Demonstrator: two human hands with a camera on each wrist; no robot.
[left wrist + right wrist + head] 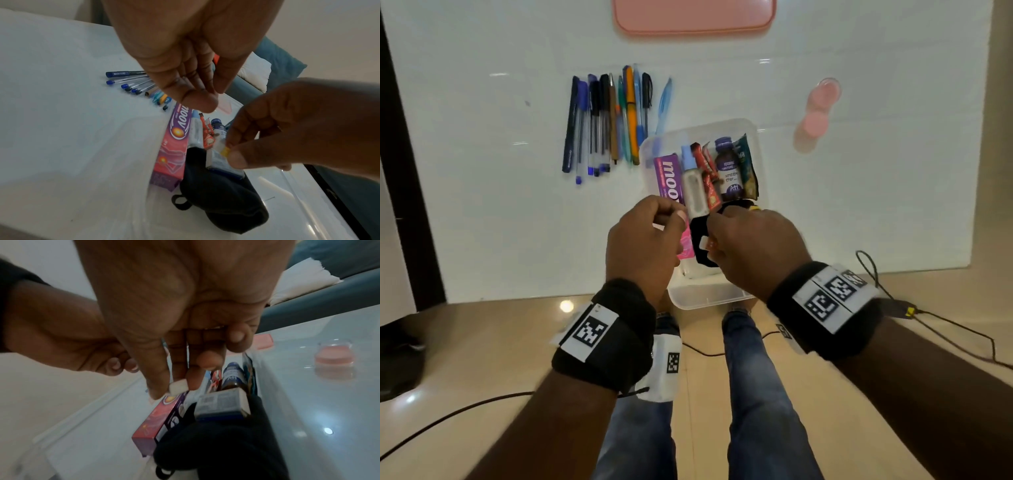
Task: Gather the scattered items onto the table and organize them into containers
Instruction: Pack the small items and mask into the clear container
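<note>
Head view, looking down on a glossy white table point(859, 188) from above, with the person's jeans and a tan floor below its near edge. At about ten o'clock from the centre, a row of pens point(613, 120) lies side by side, tips toward the viewer, just left of a clear plastic container point(709, 298) that sits at the centre and juts over the near edge. Inside it, from left to right: a purple and pink carton point(667, 178), a small clear spray bottle point(693, 181), red sachets point(709, 174), a dark medicine bottle point(729, 171) and a green packet point(748, 168). A black pouch point(222, 203) lies at the near end of the container, with a small white and blue box point(222, 404) resting on it.

The left hand point(643, 240) hovers over the container's near left, at about seven o'clock from its centre, fingers curled with the thumb brought to the fingertips; whether it holds anything I cannot tell. Close beside it, the right hand point(753, 250) pinches a small white piece point(178, 387) between thumb and forefinger, just above the box; the left wrist view shows a yellow bit at that pinch.

At two o'clock on the table stands a small round pink jar point(825, 90). At twelve o'clock, at the far edge, lies a pink tray point(695, 20).
</note>
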